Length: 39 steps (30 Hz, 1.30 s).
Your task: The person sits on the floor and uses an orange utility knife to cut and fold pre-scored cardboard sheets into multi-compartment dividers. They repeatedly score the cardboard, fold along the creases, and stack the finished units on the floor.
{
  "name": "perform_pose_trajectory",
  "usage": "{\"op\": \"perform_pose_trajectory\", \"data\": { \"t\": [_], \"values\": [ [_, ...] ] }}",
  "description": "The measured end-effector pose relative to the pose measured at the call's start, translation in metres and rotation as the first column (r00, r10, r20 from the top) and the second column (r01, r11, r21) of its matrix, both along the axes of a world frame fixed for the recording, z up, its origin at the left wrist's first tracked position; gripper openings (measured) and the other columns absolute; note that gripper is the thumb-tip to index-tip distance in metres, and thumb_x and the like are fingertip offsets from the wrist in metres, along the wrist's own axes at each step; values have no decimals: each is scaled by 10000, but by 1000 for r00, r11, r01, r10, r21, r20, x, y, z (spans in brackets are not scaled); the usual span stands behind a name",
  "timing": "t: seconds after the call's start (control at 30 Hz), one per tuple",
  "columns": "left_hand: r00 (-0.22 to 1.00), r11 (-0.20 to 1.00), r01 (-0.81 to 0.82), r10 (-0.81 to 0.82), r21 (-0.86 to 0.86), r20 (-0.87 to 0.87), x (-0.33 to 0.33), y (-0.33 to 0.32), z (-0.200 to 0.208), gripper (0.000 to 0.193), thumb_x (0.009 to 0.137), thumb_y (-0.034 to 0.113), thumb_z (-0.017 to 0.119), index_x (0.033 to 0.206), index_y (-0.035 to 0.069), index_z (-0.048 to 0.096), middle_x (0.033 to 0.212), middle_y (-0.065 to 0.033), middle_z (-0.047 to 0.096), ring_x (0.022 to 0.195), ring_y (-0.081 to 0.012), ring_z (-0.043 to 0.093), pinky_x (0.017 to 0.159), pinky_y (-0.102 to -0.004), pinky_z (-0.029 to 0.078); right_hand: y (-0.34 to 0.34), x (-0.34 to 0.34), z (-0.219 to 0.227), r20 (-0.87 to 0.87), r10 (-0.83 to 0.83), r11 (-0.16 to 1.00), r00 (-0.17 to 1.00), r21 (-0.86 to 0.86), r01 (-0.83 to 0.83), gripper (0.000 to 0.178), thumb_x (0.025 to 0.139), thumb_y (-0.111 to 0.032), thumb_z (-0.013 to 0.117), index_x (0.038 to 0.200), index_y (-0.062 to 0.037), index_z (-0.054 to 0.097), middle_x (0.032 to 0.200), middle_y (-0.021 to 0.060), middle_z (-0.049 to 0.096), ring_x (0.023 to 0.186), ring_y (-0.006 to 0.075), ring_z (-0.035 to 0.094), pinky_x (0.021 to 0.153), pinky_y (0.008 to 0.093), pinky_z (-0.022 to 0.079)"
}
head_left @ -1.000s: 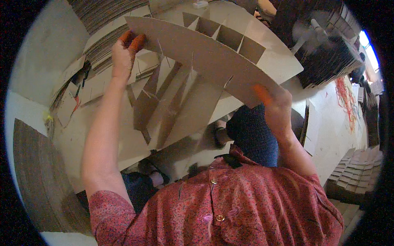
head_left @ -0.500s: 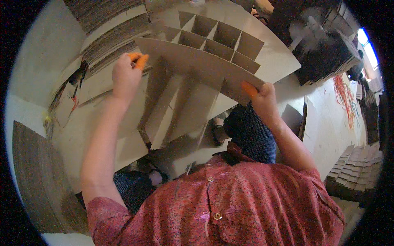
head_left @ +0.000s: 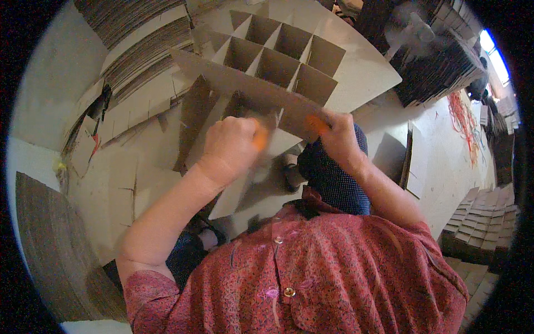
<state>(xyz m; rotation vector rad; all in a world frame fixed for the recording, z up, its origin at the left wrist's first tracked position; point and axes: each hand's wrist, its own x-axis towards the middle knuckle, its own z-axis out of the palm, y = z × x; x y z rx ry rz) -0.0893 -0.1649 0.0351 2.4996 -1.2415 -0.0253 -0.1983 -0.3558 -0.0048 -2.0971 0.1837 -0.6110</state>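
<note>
A grid of brown cardboard dividers (head_left: 272,61) stands in front of me, with slotted strips crossing to form square cells. Along its near side runs a long cardboard strip (head_left: 239,79), slanting down to the right. My right hand (head_left: 340,142) grips the right end of this strip, an orange cover on the fingertip. My left hand (head_left: 231,146), curled closed and partly blurred, is below the strip's middle, close to the near cross pieces. Orange shows at its fingertips too; anything between them is hidden.
Stacks of flat cardboard (head_left: 147,55) lie at the far left, and another stack (head_left: 61,250) is at the near left. A fan (head_left: 414,33) stands at the far right before more cardboard. Red straps (head_left: 464,125) lie on the right floor, behind slotted pieces (head_left: 484,220).
My left hand has come from the strip's left end rightward and nearer to me. The right hand has shifted slightly left, still on the strip. The grid appears slightly farther left.
</note>
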Motion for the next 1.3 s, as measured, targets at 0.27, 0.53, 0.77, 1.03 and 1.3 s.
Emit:
{"op": "perform_pose_trajectory", "data": {
  "t": [0.27, 0.53, 0.77, 1.03, 1.3],
  "values": [
    [991, 928, -65, 104, -367, 87, 15, 28, 15, 196, 741, 184, 672, 855, 30, 631, 781, -105, 612, 652, -205, 576, 588, -296, 456, -16, -1, 13, 0, 48, 978, 999, -205, -47, 260, 759, -150, 648, 979, -30, 575, 780, 144, 621, 679, 156, 575, 606, 309, 464],
    [930, 940, -301, 326, -160, 168, 76, 59, 22, 338, 731, 226, 662, 985, 15, 586, 851, -146, 602, 774, -300, 576, 687, -381, 454, 2, 17, 74, -355, 70, 810, 932, -525, -261, 650, 739, -108, 619, 1318, -137, 326, 976, 232, 578, 860, 356, 583, 751, 390, 471],
    [980, 979, -199, 198, -40, -38, 110, 48, -9, 330, 755, 91, 556, 1075, 13, 541, 941, -202, 588, 873, -345, 565, 772, -401, 450, -12, 15, 58, -370, 81, 720, 925, -620, -311, 609, 730, 10, 544, 1293, -155, 381, 777, 185, 594, 644, 358, 577, 595, 412, 460],
    [926, 977, -170, 203, -127, 318, 83, 36, 3, 291, 760, 151, 583, 1027, 35, 568, 899, -137, 578, 846, -297, 553, 733, -386, 453, -14, 18, 62, -299, 146, 744, 943, -596, -304, 646, 684, 39, 551, 1286, -137, 392, 765, 200, 582, 627, 352, 572, 587, 405, 459],
    [960, 938, -266, 279, -222, 31, 100, 51, 2, 311, 744, 216, 641, 985, 25, 591, 855, -139, 596, 771, -259, 570, 664, -346, 452, -22, 15, 57, -344, 137, 747, 929, -581, -325, 656, 685, 48, 533, 1293, -145, 379, 764, 200, 585, 625, 345, 581, 580, 410, 453]
  ]
}}
